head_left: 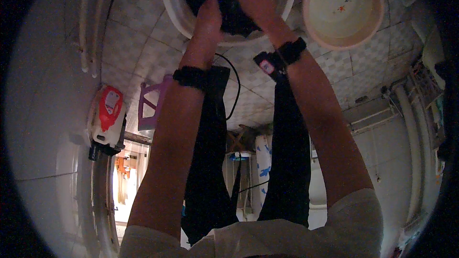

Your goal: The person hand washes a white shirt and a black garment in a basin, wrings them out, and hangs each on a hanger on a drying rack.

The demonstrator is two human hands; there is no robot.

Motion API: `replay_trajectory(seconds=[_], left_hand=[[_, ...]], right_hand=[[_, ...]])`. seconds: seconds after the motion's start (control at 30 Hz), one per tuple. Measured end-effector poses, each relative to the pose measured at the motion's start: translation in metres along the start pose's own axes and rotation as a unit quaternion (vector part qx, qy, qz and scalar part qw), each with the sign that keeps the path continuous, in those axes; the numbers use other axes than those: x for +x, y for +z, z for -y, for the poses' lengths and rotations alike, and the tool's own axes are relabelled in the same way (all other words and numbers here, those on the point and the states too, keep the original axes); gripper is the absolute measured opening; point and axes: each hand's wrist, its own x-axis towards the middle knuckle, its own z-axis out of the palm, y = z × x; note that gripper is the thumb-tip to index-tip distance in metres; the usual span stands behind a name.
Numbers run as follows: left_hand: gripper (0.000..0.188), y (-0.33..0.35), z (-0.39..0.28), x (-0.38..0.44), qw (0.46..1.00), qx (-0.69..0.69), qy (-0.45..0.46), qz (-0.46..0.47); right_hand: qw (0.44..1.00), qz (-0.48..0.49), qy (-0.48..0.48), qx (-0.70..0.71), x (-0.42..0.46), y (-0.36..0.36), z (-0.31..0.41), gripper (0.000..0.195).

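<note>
Dark cloth [235,16] lies bunched in a large white basin [170,10] on the tiled floor, at the top of the view. My left hand [211,14] grips the cloth from the left, its fingers mostly hidden in the dark folds. Opposite it, my right hand [256,1] holds another part of the same cloth, slightly blurred. Both wrists wear black bands. The basin's far side is cut off by the picture's edge.
To the right stands a round pinkish basin [307,10] with a printed pattern inside. A purple plastic stool [143,105] and a red-labelled white jug [104,134] are at the left. A black cable [239,86] curves between my legs; pipes run along both walls.
</note>
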Motion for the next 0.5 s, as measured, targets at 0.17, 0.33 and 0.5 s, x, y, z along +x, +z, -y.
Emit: replay_trajectory(seconds=[0.17, 0.33, 0.5], left_hand=[[0.052, -0.010, -0.014, -0.011, 0.999, 0.010, 0.015, -0.030], [0.048, -0.032, -0.006, 0.017, 0.979, -0.190, 0.037, 0.068], [0.041, -0.024, -0.008, 0.027, 0.992, -0.120, 0.016, 0.031]], right_hand=[[0.983, -0.167, -0.035, -0.073, 0.021, 0.010, -0.054, 0.049], [0.900, -0.174, -0.238, -0.320, 0.012, 0.010, -0.028, 0.047], [0.763, -0.060, -0.233, -0.600, 0.041, 0.022, -0.047, 0.046]])
